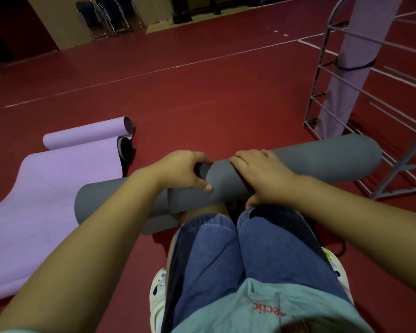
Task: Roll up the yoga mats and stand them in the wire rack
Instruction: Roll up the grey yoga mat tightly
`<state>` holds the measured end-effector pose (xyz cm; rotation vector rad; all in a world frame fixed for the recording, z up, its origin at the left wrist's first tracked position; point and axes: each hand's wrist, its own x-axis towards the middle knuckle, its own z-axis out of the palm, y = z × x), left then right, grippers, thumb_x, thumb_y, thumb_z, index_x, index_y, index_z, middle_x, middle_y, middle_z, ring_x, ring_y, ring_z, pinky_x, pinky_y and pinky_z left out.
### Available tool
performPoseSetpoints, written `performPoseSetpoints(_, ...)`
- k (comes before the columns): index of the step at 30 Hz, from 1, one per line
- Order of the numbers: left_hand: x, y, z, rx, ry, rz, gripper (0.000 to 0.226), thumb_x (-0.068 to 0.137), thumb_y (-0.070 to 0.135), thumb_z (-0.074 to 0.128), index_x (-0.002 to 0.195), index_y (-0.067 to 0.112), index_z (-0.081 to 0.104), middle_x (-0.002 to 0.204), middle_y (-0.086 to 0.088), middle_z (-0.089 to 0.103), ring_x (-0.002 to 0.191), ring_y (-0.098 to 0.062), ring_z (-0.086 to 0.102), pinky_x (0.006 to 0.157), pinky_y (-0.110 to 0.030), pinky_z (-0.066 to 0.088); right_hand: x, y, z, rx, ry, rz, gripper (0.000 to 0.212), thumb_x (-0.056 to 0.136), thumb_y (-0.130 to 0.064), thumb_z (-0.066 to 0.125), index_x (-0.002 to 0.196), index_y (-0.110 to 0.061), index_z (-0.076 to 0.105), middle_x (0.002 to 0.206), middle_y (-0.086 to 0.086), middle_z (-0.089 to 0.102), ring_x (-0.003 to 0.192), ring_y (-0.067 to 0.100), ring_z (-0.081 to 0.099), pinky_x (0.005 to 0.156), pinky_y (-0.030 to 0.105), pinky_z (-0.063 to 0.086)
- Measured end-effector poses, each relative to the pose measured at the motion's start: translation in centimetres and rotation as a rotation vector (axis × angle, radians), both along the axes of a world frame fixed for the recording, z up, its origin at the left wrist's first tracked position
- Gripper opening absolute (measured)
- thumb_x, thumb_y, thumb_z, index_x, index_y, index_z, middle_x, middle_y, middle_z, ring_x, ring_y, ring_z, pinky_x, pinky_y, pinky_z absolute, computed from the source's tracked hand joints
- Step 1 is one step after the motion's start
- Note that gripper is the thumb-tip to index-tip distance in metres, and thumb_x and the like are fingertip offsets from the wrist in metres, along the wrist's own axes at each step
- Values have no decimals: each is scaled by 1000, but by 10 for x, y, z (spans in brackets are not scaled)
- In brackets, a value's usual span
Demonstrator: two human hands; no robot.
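Head view. A rolled grey yoga mat [298,162] lies crosswise over the knees of a crouching person, its right end raised toward the wire rack [327,75] and its left end lower, nearer the floor [202,97]. A loose grey flap of the mat hangs beneath the roll, left of the knees, and reaches the floor. The left hand [183,171] grips the roll near its middle: the fingers curl over the top of the roll and the thumb presses the near side, its nail visible. The right hand [262,174] holds the roll just right of the left hand, fingers close together and laid over the top, with the thumb wrapped beneath; the two hands sit near each other but do not touch.

Left of the grey mat, a lilac yoga mat [46,200] lies mostly flat on the floor, with its far end curled into a short roll. A dark strap [125,150] lies at that mat's right edge, between the curl and the grey roll.

Right of and beyond the grey mat stands the wire rack, and a pale lilac rolled mat [351,68] stands upright inside it, bound by a black band. Far beyond the grey mat, folded chairs [108,18] lean against a wall.
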<state>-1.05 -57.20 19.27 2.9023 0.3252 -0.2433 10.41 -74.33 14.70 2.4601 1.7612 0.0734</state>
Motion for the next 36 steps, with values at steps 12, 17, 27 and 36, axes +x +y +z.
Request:
performPoseSetpoints(12,0,-4,-33,366,-83,-44,100,60,58,75,141,18,30,134,-3,45,117,-27,48,94,-41,40,18,10,2,79,17,-3,86,61,-51,73,132,-22,35,128,-1,43,112,22,42,87,43,37)
performPoseSetpoints(17,-8,-7,4,335,-143,-68,96,56,62,76,134,21,40,122,0,52,107,-25,54,89,-40,44,17,-2,35,119,18,25,87,60,-56,72,132,-24,36,127,-4,45,112,20,43,89,43,38)
performPoseSetpoints(27,-73,-65,70,381,-221,-160,84,52,65,74,122,25,51,102,9,58,82,-16,59,68,-33,50,-38,-64,99,121,12,112,86,58,-68,67,129,-29,37,124,-10,46,111,15,44,89,37,35)
performPoseSetpoints(36,-63,-57,2,46,131,-92,85,52,61,80,124,28,49,110,11,61,96,-11,59,83,-29,48,-33,-56,36,-96,280,117,88,57,-64,73,132,-32,38,126,-12,50,112,11,49,96,34,38)
